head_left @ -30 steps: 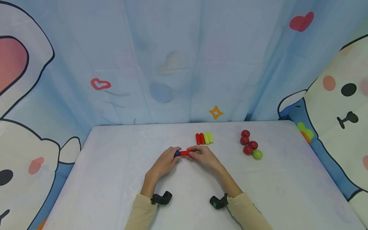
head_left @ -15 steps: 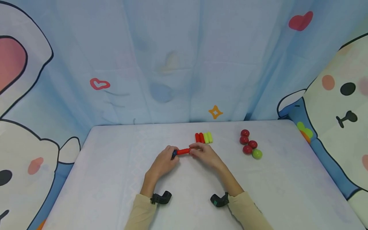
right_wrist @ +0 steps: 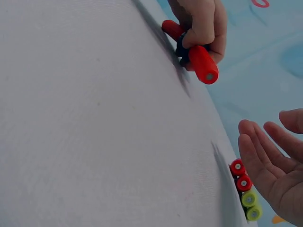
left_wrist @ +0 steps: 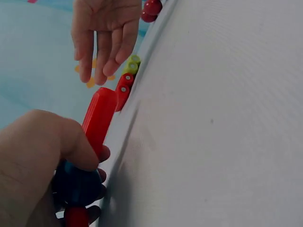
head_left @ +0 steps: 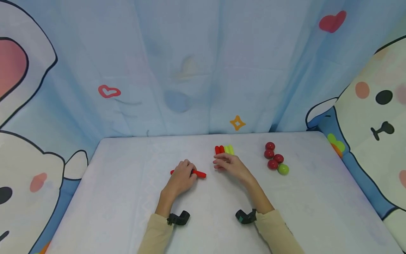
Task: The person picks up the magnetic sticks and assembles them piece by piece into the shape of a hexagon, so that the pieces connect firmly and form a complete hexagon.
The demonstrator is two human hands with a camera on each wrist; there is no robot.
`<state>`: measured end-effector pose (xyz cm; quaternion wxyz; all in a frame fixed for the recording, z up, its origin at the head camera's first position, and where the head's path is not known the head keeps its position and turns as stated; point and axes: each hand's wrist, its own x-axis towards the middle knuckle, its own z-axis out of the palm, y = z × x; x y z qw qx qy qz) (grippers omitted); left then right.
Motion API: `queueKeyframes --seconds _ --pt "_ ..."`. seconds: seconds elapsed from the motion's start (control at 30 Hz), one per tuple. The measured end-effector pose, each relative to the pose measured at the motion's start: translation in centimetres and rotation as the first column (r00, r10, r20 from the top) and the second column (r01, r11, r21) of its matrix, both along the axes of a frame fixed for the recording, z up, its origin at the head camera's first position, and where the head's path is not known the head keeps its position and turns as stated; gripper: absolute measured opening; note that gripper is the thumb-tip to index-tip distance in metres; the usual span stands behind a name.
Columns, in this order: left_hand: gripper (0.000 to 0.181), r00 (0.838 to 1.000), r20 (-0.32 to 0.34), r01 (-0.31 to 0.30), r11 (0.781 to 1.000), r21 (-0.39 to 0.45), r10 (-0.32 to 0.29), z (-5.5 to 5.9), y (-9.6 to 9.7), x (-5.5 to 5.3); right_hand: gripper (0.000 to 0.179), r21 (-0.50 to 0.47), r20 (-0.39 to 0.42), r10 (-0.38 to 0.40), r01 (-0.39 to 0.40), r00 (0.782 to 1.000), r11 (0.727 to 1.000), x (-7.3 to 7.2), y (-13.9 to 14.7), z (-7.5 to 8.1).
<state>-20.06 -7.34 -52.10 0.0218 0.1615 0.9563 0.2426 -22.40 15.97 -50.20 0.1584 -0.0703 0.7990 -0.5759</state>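
Note:
My left hand point(head_left: 181, 179) grips a dark blue ball point(left_wrist: 78, 187) between thumb and fingers, a little left of the table's middle. From the ball a red rod point(head_left: 199, 174) sticks out to the right, with a silvery disc in its end. On the opposite side a second red rod point(right_wrist: 171, 28) shows, partly hidden by the hand. My right hand point(head_left: 233, 167) holds nothing, its fingers loosely extended. It is just in front of a row of two red rods point(head_left: 219, 150) and two yellow-green rods point(head_left: 229, 149), overlapping their near ends in the head view.
To the right on the white-covered table point(head_left: 127, 211) lie several red balls point(head_left: 272, 164) and one green ball point(head_left: 283, 169). A printed blue curtain point(head_left: 190, 70) hangs behind the table's far edge. Each wrist wears a black camera point(head_left: 179, 218).
My right hand has let go of the red rod and moved right, towards the row. My left hand has turned the ball with its rods, so the right-hand rod now slants downward.

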Motion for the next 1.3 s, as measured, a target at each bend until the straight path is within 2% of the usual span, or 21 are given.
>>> queueKeyframes --seconds 0.17,0.4,0.63,0.73,1.0,1.1,1.3 --pt "0.019 0.999 -0.039 0.037 0.999 -0.032 -0.038 -0.2 0.0 -0.1 0.039 -0.022 -0.004 -0.007 0.007 1.0 1.0 -0.2 0.6 0.3" --pt "0.039 0.996 -0.081 0.024 0.999 -0.024 -0.026 -0.5 0.1 -0.1 0.039 -0.002 0.024 -0.049 0.049 0.999 0.999 -0.6 1.5 0.7" --pt "0.037 0.991 -0.126 0.024 0.995 -0.097 -0.036 -0.4 0.1 0.0 0.041 -0.022 0.03 -0.051 0.051 0.998 0.998 -0.7 2.0 0.9" --pt "0.036 0.991 -0.129 0.023 0.994 -0.107 -0.037 -0.4 0.1 0.0 0.043 -0.025 0.013 -0.033 0.033 0.999 0.999 -0.7 2.0 0.9" --pt "0.03 0.994 -0.102 0.023 0.997 -0.078 -0.031 -0.5 0.1 0.0 0.043 -0.024 0.015 -0.043 0.043 0.999 0.999 -0.3 2.5 0.9" --pt "0.031 0.991 -0.13 0.037 0.998 -0.058 -0.044 -0.4 0.0 0.0 0.044 0.0 -0.006 -0.045 0.045 0.999 0.999 -0.3 3.0 1.1" --pt "0.033 0.967 -0.228 0.106 0.994 -0.032 -0.11 -0.2 -0.5 0.1 0.043 0.023 -0.043 -0.051 0.052 0.998 0.998 -0.3 4.0 1.7"
